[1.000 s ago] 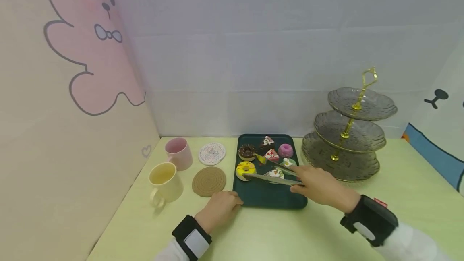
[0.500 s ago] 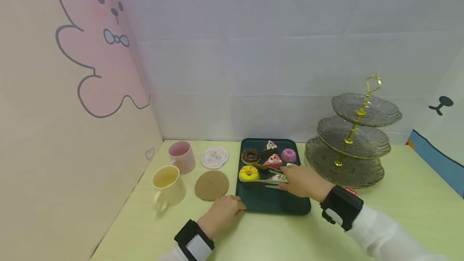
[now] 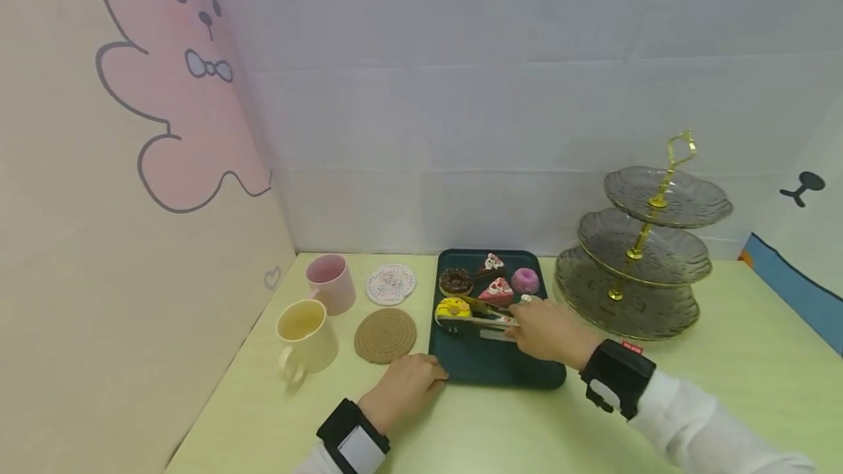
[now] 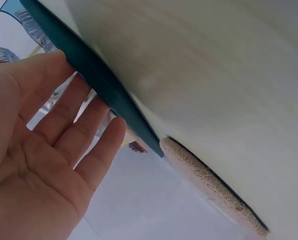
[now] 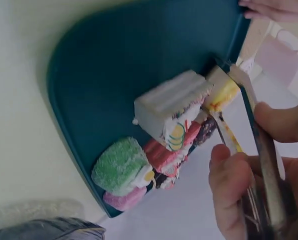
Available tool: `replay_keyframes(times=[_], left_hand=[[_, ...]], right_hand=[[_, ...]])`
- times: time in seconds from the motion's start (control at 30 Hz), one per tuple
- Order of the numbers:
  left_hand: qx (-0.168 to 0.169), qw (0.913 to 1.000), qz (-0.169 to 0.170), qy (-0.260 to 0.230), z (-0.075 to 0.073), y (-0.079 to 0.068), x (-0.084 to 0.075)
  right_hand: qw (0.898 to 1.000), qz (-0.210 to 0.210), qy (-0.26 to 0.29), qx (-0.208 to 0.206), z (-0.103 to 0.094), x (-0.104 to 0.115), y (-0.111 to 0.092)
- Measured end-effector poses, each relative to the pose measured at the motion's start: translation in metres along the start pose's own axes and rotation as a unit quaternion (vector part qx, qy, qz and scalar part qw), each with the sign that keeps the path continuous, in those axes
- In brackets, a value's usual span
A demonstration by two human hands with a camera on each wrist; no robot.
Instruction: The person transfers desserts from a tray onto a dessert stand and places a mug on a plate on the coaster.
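My right hand (image 3: pixel 549 331) grips a pair of metal tongs (image 5: pixel 269 170), with its thumb on one arm and fingers on the other. The tongs' tips stand on either side of a yellow donut (image 3: pixel 453 307) at the left of a dark green tray (image 3: pixel 487 368). My left hand (image 3: pixel 407 386) touches the tray's near left corner. In the left wrist view its extended fingertips meet the tray edge. Beside the tongs lies a white cake slice (image 5: pixel 169 105). A green donut (image 5: pixel 121 165), partly hidden by my right hand in the head view, sits near the tray's right edge.
Also on the tray are a chocolate donut (image 3: pixel 456 280), a red cake slice (image 3: pixel 496 291), a chocolate slice (image 3: pixel 492 267) and a pink donut (image 3: pixel 525 281). A three-tier stand (image 3: pixel 639 254) rises at right. Leftward are coasters (image 3: pixel 385 335) and two mugs (image 3: pixel 308 335).
My right hand has shifted left with the tongs. Their arms have drawn closer around the yellow donut, which now looks tilted. My left hand stays at the tray corner.
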State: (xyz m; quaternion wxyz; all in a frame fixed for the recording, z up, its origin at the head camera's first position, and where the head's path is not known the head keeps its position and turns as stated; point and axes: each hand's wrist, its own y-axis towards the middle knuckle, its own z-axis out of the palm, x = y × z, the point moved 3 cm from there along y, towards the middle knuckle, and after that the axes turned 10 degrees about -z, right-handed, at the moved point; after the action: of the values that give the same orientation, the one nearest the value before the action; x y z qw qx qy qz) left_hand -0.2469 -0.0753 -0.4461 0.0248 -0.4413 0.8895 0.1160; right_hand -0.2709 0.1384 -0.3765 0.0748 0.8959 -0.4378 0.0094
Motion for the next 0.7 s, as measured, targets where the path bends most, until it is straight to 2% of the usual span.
replay_keyframes(times=[0.1,0.23,0.33,0.47,0.57,0.7], left_hand=[[-0.004,0.9999,0.014,0.000,0.005,0.004,-0.006],[-0.013,0.9996,0.025,-0.007,0.012,0.004,-0.011],[-0.017,0.9994,0.023,-0.021,0.011,0.001,-0.010],[-0.021,0.9992,0.007,-0.034,0.004,-0.002,-0.004],[-0.021,0.9991,-0.003,-0.037,0.000,-0.003,-0.001],[-0.016,0.9991,0.001,-0.040,0.002,-0.001,-0.001]], right_hand=[[1.000,0.020,0.008,-0.008,-0.006,-0.003,-0.013],[0.999,0.037,0.003,-0.039,-0.031,-0.007,-0.039],[0.997,0.042,-0.011,-0.060,-0.056,-0.013,-0.066],[0.996,0.064,-0.027,-0.050,-0.080,-0.031,-0.105],[0.994,0.093,-0.039,-0.030,-0.085,-0.050,-0.135],[0.990,0.133,-0.053,-0.010,-0.079,-0.079,-0.175]])
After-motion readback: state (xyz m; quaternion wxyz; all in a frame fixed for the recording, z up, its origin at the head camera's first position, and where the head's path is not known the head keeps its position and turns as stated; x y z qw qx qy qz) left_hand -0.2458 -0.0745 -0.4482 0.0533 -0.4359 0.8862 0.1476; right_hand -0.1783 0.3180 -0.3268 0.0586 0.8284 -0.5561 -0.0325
